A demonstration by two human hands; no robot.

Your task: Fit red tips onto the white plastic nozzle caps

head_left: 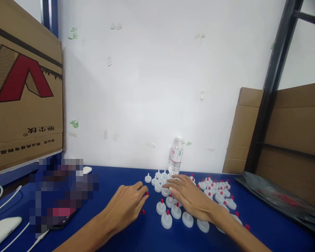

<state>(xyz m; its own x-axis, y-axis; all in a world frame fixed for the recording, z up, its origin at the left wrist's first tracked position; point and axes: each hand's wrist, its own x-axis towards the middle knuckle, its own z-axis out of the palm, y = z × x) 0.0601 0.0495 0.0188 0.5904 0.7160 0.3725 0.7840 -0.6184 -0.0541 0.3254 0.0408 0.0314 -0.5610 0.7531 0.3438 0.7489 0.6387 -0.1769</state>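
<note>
My left hand (130, 201) is closed with its fingertips pinched around a small red cap (147, 193). A second red cap (143, 212) lies on the blue table just below those fingers. Over the group of white nozzle lids, my right hand (190, 196) reaches leftward, fingers stretched out and apart. Bare-tipped white nozzle lids (148, 178) stand in a cluster at its fingertips. Several white nozzle lids with red caps (166, 220) stand upright below and to the right of it. Some lids are hidden beneath my right palm and forearm.
A clear water bottle (176, 155) stands against the white wall behind the lids. Left are a large printed cardboard box (26, 115), white cables (9, 201) and a pixelated patch. A dark plastic bag (280, 199) lies right, near cardboard (243, 129) and a dark metal post (273, 73).
</note>
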